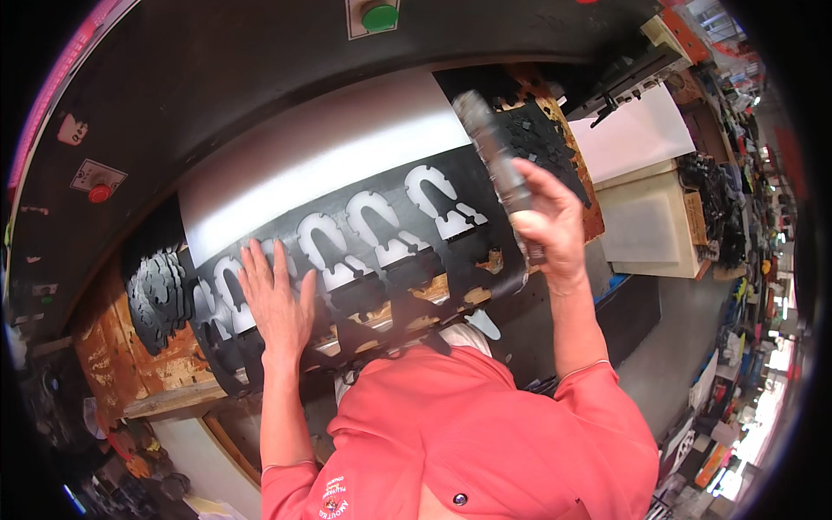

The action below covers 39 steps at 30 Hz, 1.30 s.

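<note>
A black sheet (pixel 390 173) with a row of horseshoe-shaped cut-outs lies in front of me, its near part drooping toward my body. My left hand (pixel 279 308) rests flat on the sheet's left part, fingers spread, over the cut-outs. In my right hand (pixel 555 227) is a grey metal cutting die (pixel 492 143), seen edge-on and smeared by motion. It is held over the sheet's right edge, fingers wrapped round its near end. Behind the sheet, a white cutting board (pixel 303 152) shows, also visible through several cut-outs.
A dark machine beam (pixel 260 52) with a green button (pixel 380 16) and a red button (pixel 100 192) spans the far side. Stacked cut pieces (pixel 160 290) lie left; more black pieces (pixel 533 139) lie right. A worn wooden board (pixel 100 347) sits beneath. A pale cabinet (pixel 646 221) stands right.
</note>
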Motion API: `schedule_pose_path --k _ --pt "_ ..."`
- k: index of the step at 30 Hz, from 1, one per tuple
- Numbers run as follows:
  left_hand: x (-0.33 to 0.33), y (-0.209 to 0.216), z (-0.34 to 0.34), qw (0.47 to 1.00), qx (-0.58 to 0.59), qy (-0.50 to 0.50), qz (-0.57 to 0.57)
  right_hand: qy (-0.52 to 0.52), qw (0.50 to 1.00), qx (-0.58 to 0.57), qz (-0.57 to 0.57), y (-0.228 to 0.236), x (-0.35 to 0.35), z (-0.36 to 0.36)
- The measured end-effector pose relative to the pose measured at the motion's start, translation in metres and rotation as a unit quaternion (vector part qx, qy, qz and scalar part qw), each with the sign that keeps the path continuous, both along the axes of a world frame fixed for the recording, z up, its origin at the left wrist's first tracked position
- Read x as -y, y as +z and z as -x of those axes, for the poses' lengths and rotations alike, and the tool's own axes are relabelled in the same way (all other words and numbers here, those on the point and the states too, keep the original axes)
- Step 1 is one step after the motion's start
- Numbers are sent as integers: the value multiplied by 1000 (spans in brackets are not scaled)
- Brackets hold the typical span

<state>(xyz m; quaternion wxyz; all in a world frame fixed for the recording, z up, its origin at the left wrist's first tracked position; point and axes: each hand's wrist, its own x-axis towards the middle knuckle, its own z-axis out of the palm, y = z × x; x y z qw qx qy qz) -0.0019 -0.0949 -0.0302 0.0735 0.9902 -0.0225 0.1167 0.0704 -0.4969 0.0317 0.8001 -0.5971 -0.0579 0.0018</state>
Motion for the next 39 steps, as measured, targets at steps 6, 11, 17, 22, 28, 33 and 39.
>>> schedule_pose_path --k 6,11,17,22,28,33,39 --pt "3 -3 9 1000 13 0 7 61 920 -1 -387 21 -19 -31" --pt "2 -5 9 1000 21 2 11 46 704 -223 -673 -48 -81 -68" --pt "2 -4 9 999 30 1 19 -8 842 -241 -483 -49 -65 -86" --pt "3 -3 8 999 39 -2 26 -25 970 -116 -211 -24 -51 -70" --pt "4 -4 8 999 41 2 27 -92 995 -31 -31 -10 -28 -47" --pt "0 -8 8 999 40 3 20 -158 950 22 270 -29 -29 -34" --pt "-3 -11 8 999 45 -7 10 -160 884 137 417 -53 -28 -15"
